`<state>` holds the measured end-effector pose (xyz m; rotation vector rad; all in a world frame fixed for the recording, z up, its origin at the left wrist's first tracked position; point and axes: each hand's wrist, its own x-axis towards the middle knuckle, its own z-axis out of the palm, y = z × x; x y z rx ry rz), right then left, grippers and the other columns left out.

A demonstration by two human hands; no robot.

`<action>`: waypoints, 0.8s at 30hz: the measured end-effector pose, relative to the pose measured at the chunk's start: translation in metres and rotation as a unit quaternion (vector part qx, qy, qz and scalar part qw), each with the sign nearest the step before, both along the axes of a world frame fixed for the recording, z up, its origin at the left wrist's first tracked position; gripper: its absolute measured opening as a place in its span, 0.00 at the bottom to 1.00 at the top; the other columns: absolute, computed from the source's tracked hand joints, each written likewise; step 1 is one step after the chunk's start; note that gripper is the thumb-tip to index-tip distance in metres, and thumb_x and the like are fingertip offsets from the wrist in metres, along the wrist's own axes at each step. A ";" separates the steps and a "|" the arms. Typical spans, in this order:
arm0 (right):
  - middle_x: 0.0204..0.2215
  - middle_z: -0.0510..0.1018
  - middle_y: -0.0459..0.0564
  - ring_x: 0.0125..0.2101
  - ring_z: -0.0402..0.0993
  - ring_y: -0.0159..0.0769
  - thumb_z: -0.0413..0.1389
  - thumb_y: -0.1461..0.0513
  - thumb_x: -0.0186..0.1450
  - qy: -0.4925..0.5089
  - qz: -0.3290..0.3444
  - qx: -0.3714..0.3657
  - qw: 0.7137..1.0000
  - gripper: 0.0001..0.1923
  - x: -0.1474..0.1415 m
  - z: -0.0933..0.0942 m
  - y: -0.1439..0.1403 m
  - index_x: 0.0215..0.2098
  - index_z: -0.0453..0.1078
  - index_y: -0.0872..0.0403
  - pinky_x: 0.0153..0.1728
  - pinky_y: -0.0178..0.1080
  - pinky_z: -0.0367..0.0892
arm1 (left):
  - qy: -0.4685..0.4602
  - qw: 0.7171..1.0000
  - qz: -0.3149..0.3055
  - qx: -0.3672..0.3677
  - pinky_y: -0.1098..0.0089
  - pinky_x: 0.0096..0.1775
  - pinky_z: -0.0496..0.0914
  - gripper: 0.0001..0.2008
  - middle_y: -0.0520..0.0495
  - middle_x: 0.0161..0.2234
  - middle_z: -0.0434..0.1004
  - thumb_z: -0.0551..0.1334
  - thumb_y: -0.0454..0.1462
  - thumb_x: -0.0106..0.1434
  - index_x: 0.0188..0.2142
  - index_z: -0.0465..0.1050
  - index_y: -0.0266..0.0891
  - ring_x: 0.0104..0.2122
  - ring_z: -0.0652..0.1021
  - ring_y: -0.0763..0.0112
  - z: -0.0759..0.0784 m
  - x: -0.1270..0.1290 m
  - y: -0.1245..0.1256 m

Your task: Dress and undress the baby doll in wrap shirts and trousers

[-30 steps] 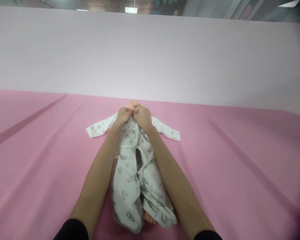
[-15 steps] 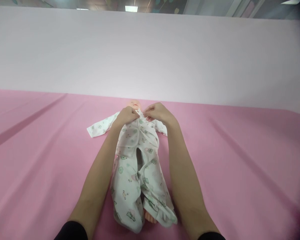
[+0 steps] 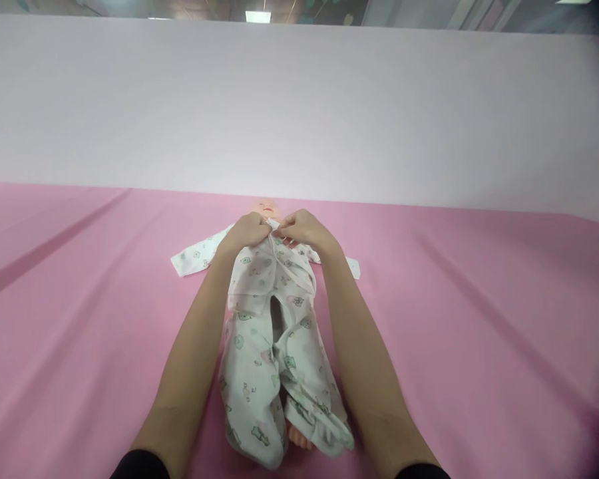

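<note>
So nearest to you are two black cuffs at the bottom edge, then two bare forearms running straight out along either side of the doll (image 3: pixel 265 207), which lies on its back, feet toward the person and head farthest away. One bare doll foot (image 3: pixel 297 436) pokes out of the suit leg down near the elbows. Both arms are stretched nearly full length and angle inward, so the hands meet at the neck of the suit (image 3: pixel 269 332). Left hand (image 3: pixel 247 231) is curled over with its fingers pinched on the collar edge; right hand (image 3: pixel 303 229) is doing the same from the other side, fingertips closed on the fabric, knuckles up. The two hands almost touch each other just below the doll's chin.

Count: one doll, one white printed suit with little green animals, two empty-looking sleeves spread flat left (image 3: pixel 196 253) and right.

Everything sits on a pink sheet (image 3: pixel 479 332) with a few long creases in it. Behind it stands a plain pale wall (image 3: pixel 299 113), and above that a strip of ceiling with a light panel (image 3: pixel 257 16).
</note>
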<state>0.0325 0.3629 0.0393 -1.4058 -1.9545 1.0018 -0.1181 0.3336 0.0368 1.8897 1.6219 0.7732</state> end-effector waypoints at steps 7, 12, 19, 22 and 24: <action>0.21 0.73 0.51 0.21 0.69 0.29 0.55 0.71 0.57 0.032 -0.006 -0.005 0.999 0.09 -0.004 0.008 -0.007 0.20 0.68 0.61 0.19 0.31 0.67 | 0.001 1.000 0.017 0.018 0.71 0.24 0.54 0.10 0.51 0.19 0.59 0.54 0.32 0.53 0.17 0.58 0.38 0.19 0.59 0.77 0.009 0.004 -0.007; 0.27 0.76 0.53 0.23 0.71 0.28 0.54 0.71 0.58 0.034 0.039 -0.002 0.999 0.08 0.002 0.018 -0.017 0.22 0.69 0.60 0.21 0.30 0.68 | -0.026 0.999 0.003 0.024 0.72 0.24 0.58 0.09 0.49 0.23 0.66 0.55 0.35 0.55 0.20 0.63 0.37 0.21 0.64 0.76 0.009 0.002 -0.007; 0.25 0.77 0.54 0.24 0.73 0.32 0.58 0.69 0.56 -0.126 0.075 -0.026 0.989 0.07 0.013 0.034 -0.033 0.20 0.70 0.59 0.22 0.33 0.71 | 0.014 0.995 -0.051 -0.084 0.73 0.25 0.68 0.06 0.41 0.33 0.76 0.54 0.33 0.56 0.27 0.68 0.35 0.25 0.75 0.72 0.015 0.006 -0.015; 0.24 0.77 0.53 0.25 0.74 0.34 0.59 0.71 0.53 -0.177 0.109 -0.049 0.977 0.07 0.009 0.034 -0.037 0.19 0.70 0.58 0.23 0.34 0.72 | 0.064 0.984 -0.075 -0.146 0.73 0.26 0.70 0.06 0.40 0.35 0.79 0.57 0.34 0.55 0.28 0.71 0.33 0.25 0.76 0.71 0.022 0.007 -0.020; 0.23 0.77 0.52 0.25 0.75 0.35 0.59 0.72 0.52 -0.186 0.122 -0.051 0.974 0.07 0.006 0.032 -0.037 0.19 0.71 0.58 0.22 0.34 0.72 | 0.096 0.980 -0.062 -0.162 0.72 0.26 0.70 0.07 0.39 0.33 0.79 0.58 0.36 0.54 0.27 0.71 0.33 0.25 0.77 0.69 0.026 0.007 -0.023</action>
